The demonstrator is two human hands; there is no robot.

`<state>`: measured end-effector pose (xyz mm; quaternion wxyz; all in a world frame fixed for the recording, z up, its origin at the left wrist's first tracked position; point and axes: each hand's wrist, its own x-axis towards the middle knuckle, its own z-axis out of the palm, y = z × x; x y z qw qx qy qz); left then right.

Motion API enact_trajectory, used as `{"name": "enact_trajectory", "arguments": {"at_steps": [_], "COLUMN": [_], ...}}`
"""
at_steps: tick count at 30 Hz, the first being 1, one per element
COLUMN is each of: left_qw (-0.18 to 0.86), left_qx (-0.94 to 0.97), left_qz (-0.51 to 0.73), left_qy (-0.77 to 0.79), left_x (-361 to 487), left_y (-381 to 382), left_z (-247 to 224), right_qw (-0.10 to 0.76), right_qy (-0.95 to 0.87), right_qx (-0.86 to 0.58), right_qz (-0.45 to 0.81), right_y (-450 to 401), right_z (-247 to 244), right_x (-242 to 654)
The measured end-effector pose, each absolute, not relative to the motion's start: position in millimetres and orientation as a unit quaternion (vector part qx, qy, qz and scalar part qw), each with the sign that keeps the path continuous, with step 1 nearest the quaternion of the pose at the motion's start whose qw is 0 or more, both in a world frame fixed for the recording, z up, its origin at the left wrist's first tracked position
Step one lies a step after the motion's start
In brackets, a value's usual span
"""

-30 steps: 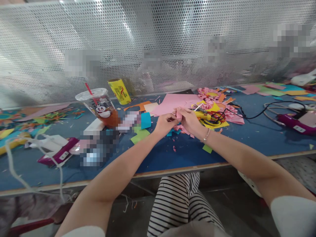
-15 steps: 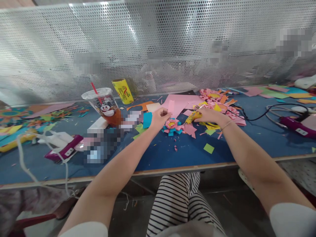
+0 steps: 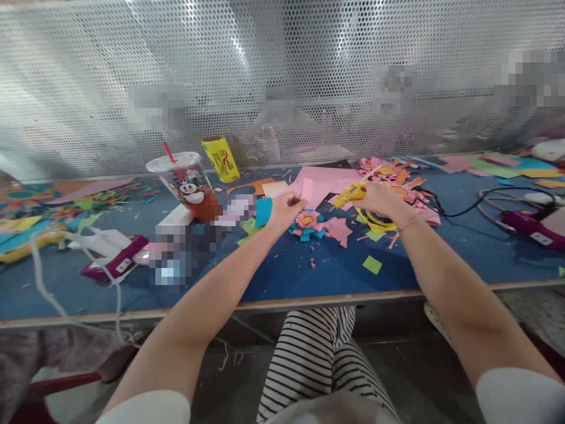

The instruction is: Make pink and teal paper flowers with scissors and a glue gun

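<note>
My left hand (image 3: 285, 211) pinches the lower end of a pale pink paper strip (image 3: 308, 189), which stands up from the fingertips. Just below it on the table lies a paper flower (image 3: 308, 220) with pink petals, a yellow centre and blue outer pieces. In my right hand (image 3: 380, 201) is a yellow hot glue gun (image 3: 350, 195), its nozzle pointing left and down, above and to the right of the flower and apart from it. A thin pale stick juts up from the gun's rear. Under my left wrist sits a blue paper piece (image 3: 263, 212).
Pink sheets (image 3: 324, 179), finished-looking pink flowers (image 3: 380, 168) and scraps lie behind the hands. A drink cup (image 3: 188, 185) with a red straw and a yellow roll (image 3: 220, 160) stand at left. Purple power strips (image 3: 117, 259) with cords lie on both sides; perforated metal (image 3: 309, 76) rises behind.
My right hand has lifted the glue gun slightly, up and away from the flower, turning it so its stick points higher. My left hand stays nearly still with the strip.
</note>
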<state>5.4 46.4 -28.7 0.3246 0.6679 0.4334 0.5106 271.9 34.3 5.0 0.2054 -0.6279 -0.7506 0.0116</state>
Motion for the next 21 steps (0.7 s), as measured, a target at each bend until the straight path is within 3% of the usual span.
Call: {"name": "enact_trajectory", "arguments": {"at_steps": [4,7,21], "left_qw": [0.303,0.292,0.314], "left_qx": [0.695,0.71,0.708], "left_qz": [0.489,0.475,0.479], "left_qy": [0.432,0.43,0.414], "left_x": [7.7,10.8,17.7], "left_y": [42.6,37.0,29.4], "left_z": [-25.4,-21.9,-20.3], "right_qw": [0.376,0.432,0.424], "right_qy": [-0.689,-0.679,-0.685], "right_qx": [-0.617,-0.585,-0.584], "right_qz": [-0.06,-0.103,-0.101], "right_y": [38.5,36.9,36.1], "right_z": [3.5,0.5,-2.2], "right_x": [263.4,252.1,242.5]}}
